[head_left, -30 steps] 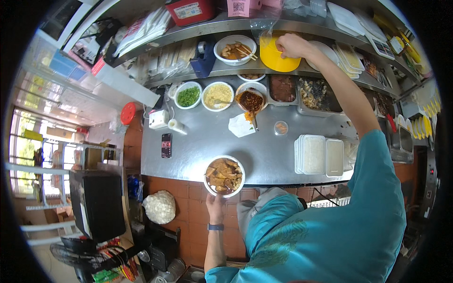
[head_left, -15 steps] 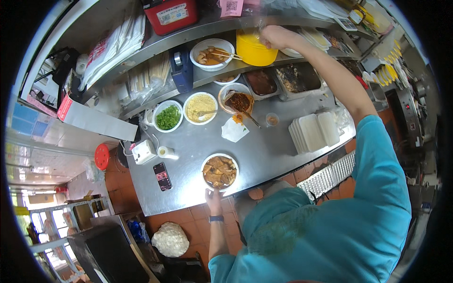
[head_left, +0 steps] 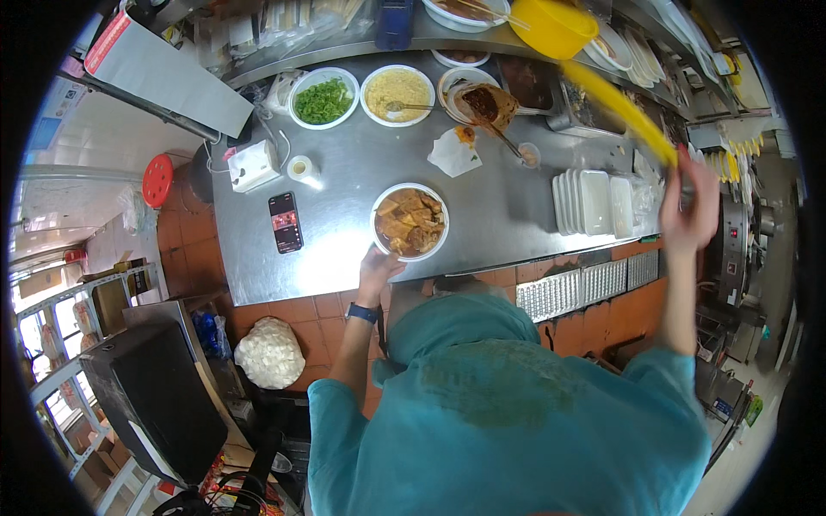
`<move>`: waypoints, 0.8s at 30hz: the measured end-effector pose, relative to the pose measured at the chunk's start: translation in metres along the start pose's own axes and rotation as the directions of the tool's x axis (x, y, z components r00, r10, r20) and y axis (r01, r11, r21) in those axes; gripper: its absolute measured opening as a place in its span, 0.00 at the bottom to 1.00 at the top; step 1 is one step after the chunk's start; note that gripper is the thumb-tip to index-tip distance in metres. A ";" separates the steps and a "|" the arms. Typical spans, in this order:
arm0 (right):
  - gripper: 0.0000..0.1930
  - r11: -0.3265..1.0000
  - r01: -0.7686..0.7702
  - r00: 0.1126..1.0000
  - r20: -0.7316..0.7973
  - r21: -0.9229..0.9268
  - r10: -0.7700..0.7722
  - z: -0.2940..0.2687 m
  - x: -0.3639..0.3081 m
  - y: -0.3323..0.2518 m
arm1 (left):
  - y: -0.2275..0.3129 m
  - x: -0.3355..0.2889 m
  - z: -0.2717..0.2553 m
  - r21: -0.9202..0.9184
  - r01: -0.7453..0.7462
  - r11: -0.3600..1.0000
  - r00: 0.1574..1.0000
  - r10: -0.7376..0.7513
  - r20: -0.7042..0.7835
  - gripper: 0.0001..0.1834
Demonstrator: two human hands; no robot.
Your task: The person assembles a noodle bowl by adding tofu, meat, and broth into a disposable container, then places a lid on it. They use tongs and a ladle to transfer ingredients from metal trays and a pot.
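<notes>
At the table's near edge my left hand (head_left: 379,268) grips the lower rim of a white bowl (head_left: 377,230). Brown chunks in sauce (head_left: 409,222) fill the bowl; some fingers are hidden under it. My right hand (head_left: 691,206), raised at the far right, is closed on one end of a long, thin yellow thing (head_left: 624,113). Motion smears that thing, and I cannot make out its kind. Its other end points toward a yellow tub (head_left: 555,30) on the shelf.
Bowls of chopped greens (head_left: 322,101) and minced garlic (head_left: 397,95) stand at the back, beside a bowl of dark chili sauce (head_left: 480,105). A phone (head_left: 285,224) lies at left, near a white box (head_left: 253,166). White trays (head_left: 594,203) are stacked at right, before metal pans (head_left: 594,112).
My right hand has swung from the yellow tub out to the right and nearer, now with the yellow thing. My left hand stays at the bowl. The whole view has shifted.
</notes>
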State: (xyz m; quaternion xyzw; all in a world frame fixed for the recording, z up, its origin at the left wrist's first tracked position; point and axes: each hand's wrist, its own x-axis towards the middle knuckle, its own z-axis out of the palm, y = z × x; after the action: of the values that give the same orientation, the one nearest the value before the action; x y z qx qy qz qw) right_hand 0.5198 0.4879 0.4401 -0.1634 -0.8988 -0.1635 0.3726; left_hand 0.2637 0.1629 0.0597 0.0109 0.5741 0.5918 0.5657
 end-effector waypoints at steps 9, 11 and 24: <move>0.13 -0.791 -0.548 -0.075 0.927 0.270 0.369 0.218 -0.239 -0.205 | 0.020 0.014 -0.020 0.042 -0.180 0.983 0.977 0.184 -0.109 0.12; 0.12 -0.728 -0.615 -0.006 0.922 0.302 0.388 0.248 -0.256 -0.219 | 0.028 0.018 -0.015 0.075 -0.173 0.982 0.974 0.182 -0.137 0.14; 0.12 -0.074 -0.961 0.172 0.786 0.266 0.594 0.255 -0.233 -0.229 | 0.037 0.037 -0.011 0.451 -0.239 0.860 0.915 0.355 -0.191 0.24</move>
State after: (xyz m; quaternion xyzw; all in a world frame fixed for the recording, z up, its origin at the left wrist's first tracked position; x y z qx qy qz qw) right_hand 0.4231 0.3496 0.0614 -0.5297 -0.6297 0.5290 0.2073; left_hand 0.2190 0.1917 0.0581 0.1409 0.7498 0.5313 0.3684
